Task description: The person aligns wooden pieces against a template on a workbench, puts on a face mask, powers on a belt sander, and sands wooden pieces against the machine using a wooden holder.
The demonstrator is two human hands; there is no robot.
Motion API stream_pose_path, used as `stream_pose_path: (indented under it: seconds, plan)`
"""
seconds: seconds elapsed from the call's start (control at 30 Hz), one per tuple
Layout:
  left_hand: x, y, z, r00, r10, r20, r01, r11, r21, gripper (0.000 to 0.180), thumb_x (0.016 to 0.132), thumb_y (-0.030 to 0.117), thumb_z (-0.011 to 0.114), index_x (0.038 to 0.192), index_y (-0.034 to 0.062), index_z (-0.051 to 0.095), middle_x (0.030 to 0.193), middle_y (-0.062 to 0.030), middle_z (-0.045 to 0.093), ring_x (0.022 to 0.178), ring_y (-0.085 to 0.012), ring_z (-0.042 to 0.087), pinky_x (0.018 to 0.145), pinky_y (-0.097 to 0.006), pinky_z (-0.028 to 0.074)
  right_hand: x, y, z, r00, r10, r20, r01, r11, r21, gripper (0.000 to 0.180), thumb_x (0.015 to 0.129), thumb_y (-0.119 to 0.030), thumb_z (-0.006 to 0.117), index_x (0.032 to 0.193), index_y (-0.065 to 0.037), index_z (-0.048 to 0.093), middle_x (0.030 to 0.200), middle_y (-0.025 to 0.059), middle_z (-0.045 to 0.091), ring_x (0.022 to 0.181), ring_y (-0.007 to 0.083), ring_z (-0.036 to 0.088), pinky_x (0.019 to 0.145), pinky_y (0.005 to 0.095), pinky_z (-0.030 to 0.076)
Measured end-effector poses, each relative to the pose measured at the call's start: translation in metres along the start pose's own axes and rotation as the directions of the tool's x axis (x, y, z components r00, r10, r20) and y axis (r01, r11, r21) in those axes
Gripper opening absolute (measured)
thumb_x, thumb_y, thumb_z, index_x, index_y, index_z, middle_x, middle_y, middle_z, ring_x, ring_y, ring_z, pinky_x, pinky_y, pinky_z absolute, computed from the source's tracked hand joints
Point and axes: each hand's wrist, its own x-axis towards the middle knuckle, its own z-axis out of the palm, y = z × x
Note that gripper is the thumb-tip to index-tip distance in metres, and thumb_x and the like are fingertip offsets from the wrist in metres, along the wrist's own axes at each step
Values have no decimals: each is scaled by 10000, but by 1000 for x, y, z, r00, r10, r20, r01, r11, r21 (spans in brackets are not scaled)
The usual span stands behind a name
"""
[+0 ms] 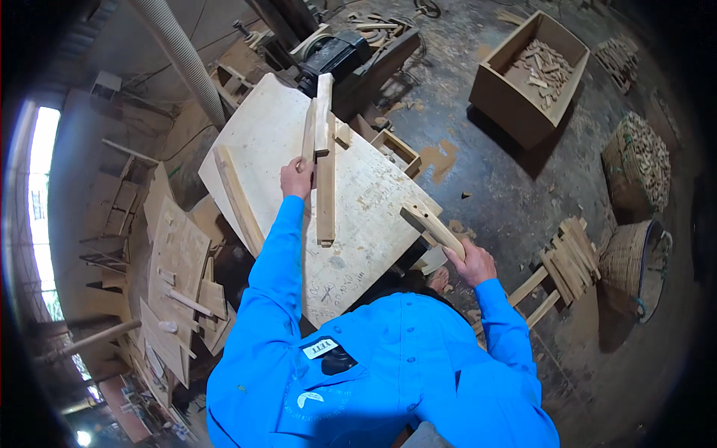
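My left hand (pixel 296 178) grips the near end of a narrow wooden strip (pixel 308 131) that lies on the pale worktable (pixel 261 142) and points away from me. Beside it lie two more strips: a long one (pixel 326 179) running down the table's middle and a paler one (pixel 323 112) farther off. My right hand (pixel 472 261) holds a short, thick wooden piece (pixel 433 225) just off the table's right edge, tilted up to the left. Both arms are in bright blue sleeves.
A long batten (pixel 237 200) lies along the table's left edge. A dark machine (pixel 334 56) stands behind the table. On the floor are a large box of wood offcuts (pixel 527 71), woven baskets (pixel 636 168), a stack of slats (pixel 569 257) and plywood sheets (pixel 178 261) at left.
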Motion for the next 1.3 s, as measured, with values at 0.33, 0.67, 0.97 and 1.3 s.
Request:
stream_pose_path:
  seconds: [0.33,0.67,0.97,1.3]
  plan:
    - [8,29,4,997,-51,-61,56,994,93,556,833,397,777,1296,99,704,1214,-258,634,1118,-401,648,1003,-457,524,7,1,-1,1000,10,-2,-11,1000,-27,498,961,-534,643,1121,-66,695,909,255,725,889,466,700,761,544,544]
    - [55,17,12,995,101,8,-100,988,-115,383,905,303,719,1200,62,752,1058,-194,739,991,-335,713,896,-430,565,11,-8,1,1000,-9,7,9,1000,-9,484,966,-527,641,1034,-48,650,879,261,713,859,481,690,710,559,521]
    - [67,27,14,999,46,12,-44,990,-134,374,901,309,734,1198,82,756,1094,-202,742,1028,-347,712,923,-440,558,13,-12,0,999,-33,-5,33,999,-16,458,972,-505,633,1018,-50,619,879,264,708,859,488,683,704,573,515]
    - [81,43,22,987,111,-119,-118,991,-57,402,918,335,747,1270,141,732,1034,-178,674,1006,-350,671,904,-456,537,16,-12,6,998,-60,5,60,995,-79,483,984,-523,618,976,-41,584,856,269,700,836,493,680,699,579,520]
